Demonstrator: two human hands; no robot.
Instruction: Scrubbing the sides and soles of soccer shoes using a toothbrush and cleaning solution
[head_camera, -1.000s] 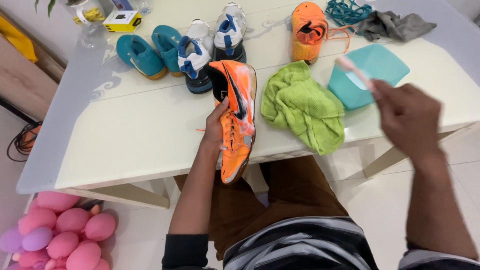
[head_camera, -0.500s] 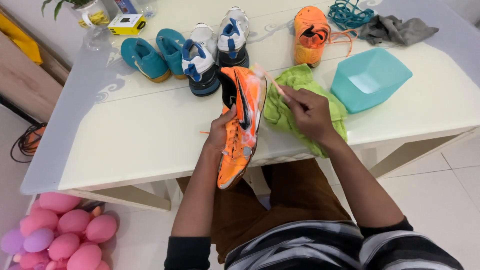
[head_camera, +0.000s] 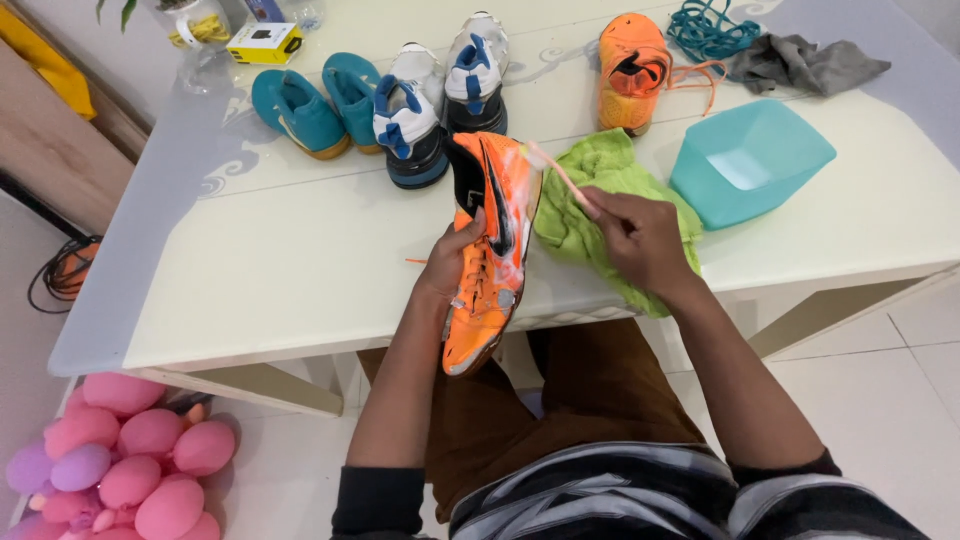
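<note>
My left hand (head_camera: 452, 262) grips an orange sports shoe (head_camera: 490, 250) with a black stripe, held tilted on its side over the front edge of the white table (head_camera: 280, 270). My right hand (head_camera: 635, 235) holds a thin pink-handled brush (head_camera: 560, 175), its head touching the shoe's heel area, which looks wet or foamy. A crumpled green cloth (head_camera: 590, 195) lies on the table right behind my right hand.
A teal basin (head_camera: 748, 160) stands to the right. At the back are a second orange shoe (head_camera: 630, 72), a white-and-blue pair (head_camera: 440, 90), teal shoes (head_camera: 310, 108), a grey rag (head_camera: 800, 62), teal laces (head_camera: 705, 25). Pink balloons (head_camera: 120, 460) lie on the floor.
My right hand came from the teal basin across to the orange shoe and now holds the brush against its heel. My left hand tilted the shoe slightly.
</note>
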